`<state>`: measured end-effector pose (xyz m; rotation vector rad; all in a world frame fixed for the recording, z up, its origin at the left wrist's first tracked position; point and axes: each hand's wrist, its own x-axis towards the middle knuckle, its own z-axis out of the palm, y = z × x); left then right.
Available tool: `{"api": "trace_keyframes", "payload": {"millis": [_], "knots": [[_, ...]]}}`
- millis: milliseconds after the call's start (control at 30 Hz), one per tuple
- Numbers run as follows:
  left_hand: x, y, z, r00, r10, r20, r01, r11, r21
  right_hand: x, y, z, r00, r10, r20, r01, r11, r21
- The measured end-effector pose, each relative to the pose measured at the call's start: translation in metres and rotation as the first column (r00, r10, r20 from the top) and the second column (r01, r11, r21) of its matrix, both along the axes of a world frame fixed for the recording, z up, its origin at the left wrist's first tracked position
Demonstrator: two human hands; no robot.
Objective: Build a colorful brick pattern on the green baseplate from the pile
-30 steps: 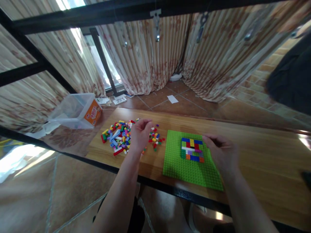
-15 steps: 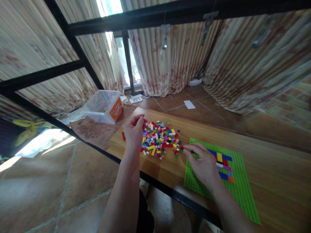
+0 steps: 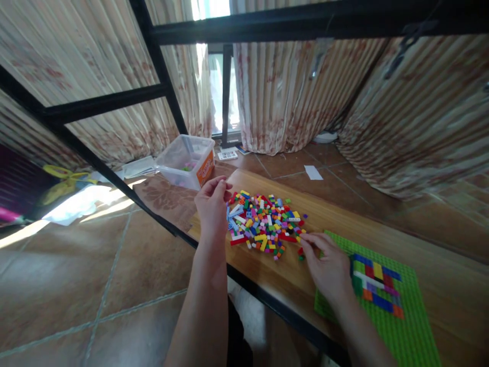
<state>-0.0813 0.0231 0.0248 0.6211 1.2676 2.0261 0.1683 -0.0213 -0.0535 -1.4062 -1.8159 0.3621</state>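
A heap of small mixed toy building bricks (image 3: pixel 263 221) is spread over the wooden tabletop. My left hand (image 3: pixel 214 201) is raised at the heap's left side, thumb and fingertips pinched together; whatever they may hold is too small to make out. At the heap's right edge is my right hand (image 3: pixel 328 262), its thumb and index finger close together beside a yellow brick; I cannot make out what is between them. Partly behind that hand and forearm lies a green baseplate (image 3: pixel 416 300), bearing a flat, multicoloured block of joined bricks (image 3: pixel 378 283).
On the floor beyond the table's left end stands a clear plastic box (image 3: pixel 183 163) with an orange label and a few pieces inside. A black metal frame (image 3: pixel 168 92) crosses in front of the curtains (image 3: pixel 275 97). A white paper (image 3: pixel 313 172) lies on the tiles.
The view has swung left, so the scene sits farther right. My right hand has moved left towards the heap, uncovering more of the joined bricks. My left hand keeps its pinched pose.
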Motion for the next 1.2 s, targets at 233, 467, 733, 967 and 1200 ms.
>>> {"api": "trace_keyframes", "payload": {"millis": [233,467,733,967,1200], "knots": [[-0.019,-0.004,0.002,0.989,0.032,0.144,-0.032,0.999,-0.001,-0.035,-0.014,0.006,0.997,0.079,-0.003,-0.079,0.996,-0.030],[-0.032,-0.005,0.000,0.981,0.023,0.192,-0.019,1.000,-0.022,-0.101,-0.010,0.020,0.957,0.266,0.115,-0.269,0.963,0.017],[-0.039,-0.010,0.003,0.971,-0.003,0.238,0.009,1.000,-0.027,-0.139,0.058,0.041,0.849,0.336,0.407,-0.352,0.935,-0.038],[-0.048,-0.012,0.002,0.969,0.014,0.248,-0.007,0.999,-0.033,-0.160,0.111,0.046,0.545,0.546,0.636,-0.483,0.825,-0.293],[-0.047,-0.012,0.002,0.967,-0.009,0.255,0.024,0.998,-0.055,-0.161,0.119,0.052,0.424,0.615,0.665,-0.499,0.772,-0.395]]}}
